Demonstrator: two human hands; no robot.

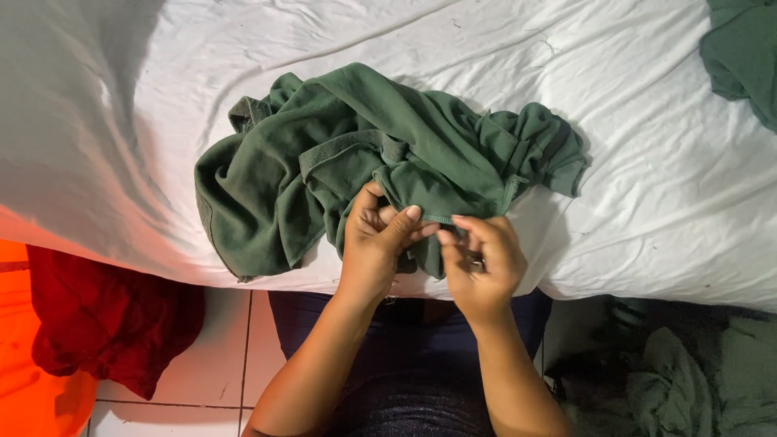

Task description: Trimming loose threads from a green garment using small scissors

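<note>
Green cloth, a crumpled garment (364, 154), lay on a white bedsheet (647, 162) at the near edge of the bed, its long axis running from about 9 o'clock to 3 o'clock. Its bulk lay at 12 o'clock from both hands, and a stitched hem hung toward the person. The left hand (374, 243) was closed on that hem, pinching it between thumb and fingers. The right hand (481, 263), just beside it at 3 o'clock, had its fingers curled at the same edge; whether it truly gripped the fabric could not be told. Both hands were about equally near the garment. A second green cloth (745, 57) lay at 2 o'clock, red fabric (105, 324) in an orange tub (24, 388) at 8 o'clock, and a green pile (688, 372) at 4 o'clock. No packages, labels or signs showed.
</note>
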